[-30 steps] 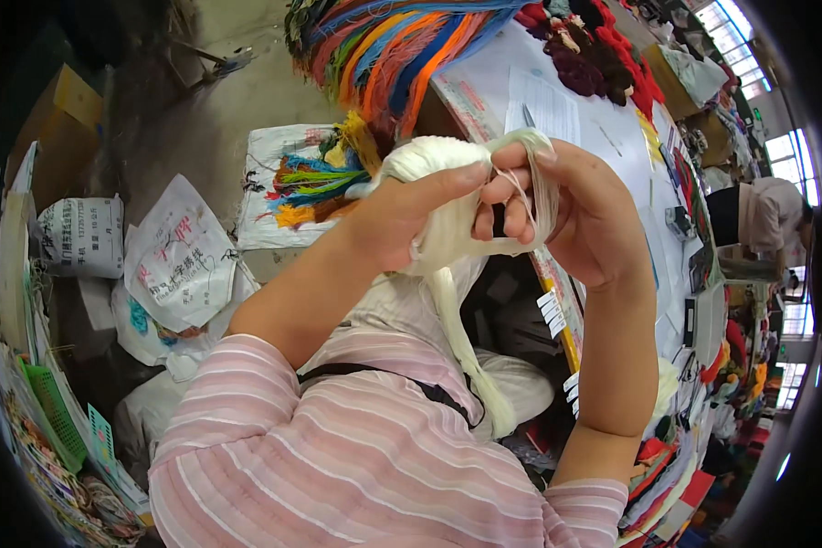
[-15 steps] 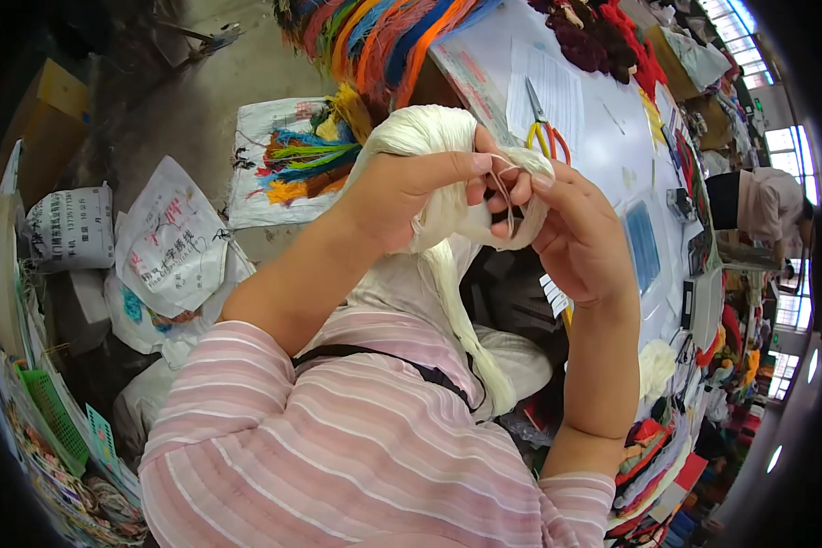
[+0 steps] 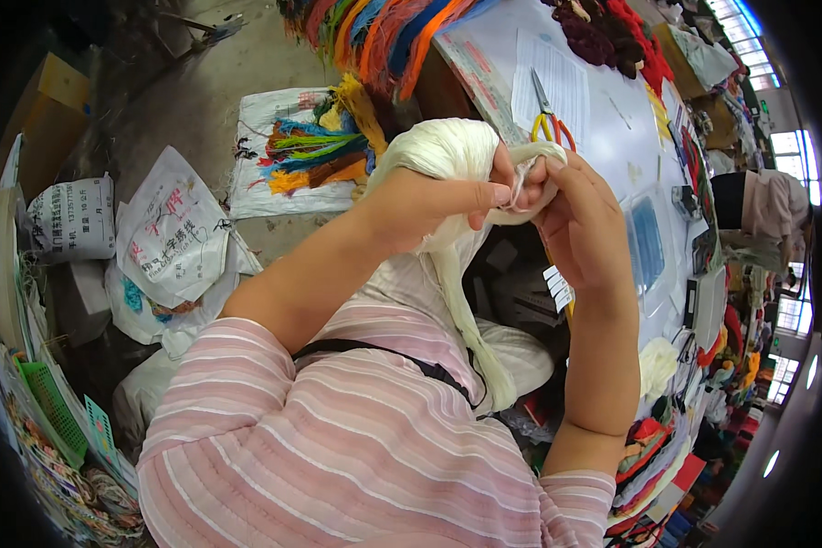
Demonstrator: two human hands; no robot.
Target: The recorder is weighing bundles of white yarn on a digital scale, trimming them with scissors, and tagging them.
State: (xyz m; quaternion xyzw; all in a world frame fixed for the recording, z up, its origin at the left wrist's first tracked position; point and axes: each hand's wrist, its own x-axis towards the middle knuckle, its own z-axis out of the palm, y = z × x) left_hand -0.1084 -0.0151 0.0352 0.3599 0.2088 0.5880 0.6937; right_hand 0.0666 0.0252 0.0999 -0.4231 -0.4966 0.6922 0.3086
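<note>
Skein of cream-white thread (image 3: 449, 149), held up in front of the person's chest between two bare hands, near the edge of the worktop (image 3: 603, 160) on the right. From my remote seat, I see its thick body bulge upward, away from the wearer, while a long tail (image 3: 464, 320) drops toward the lap. The long axis therefore runs from top to bottom of my view, the lower end slanting to the right.

The left hand (image 3: 417, 205) is clamped on the bulky part: its forearm rises diagonally from the lower left, the thumb lies flat and points right, and the fingers curl behind the thread. The right hand (image 3: 583, 205) stands more upright, its elbow bent below; I see its thumb and fingers brought together on a smaller loop at the skein's right side. The fingertips of both hands nearly meet, with a thin, pale strand (image 3: 521, 175) between them.

The thread looks smooth and glossy, its fine strands lying side by side, bunched and rounded above, flatter and ribbon-like below. Just beyond the right hand, I see scissors (image 3: 542, 102) with yellow and red handles on the worktop.
</note>
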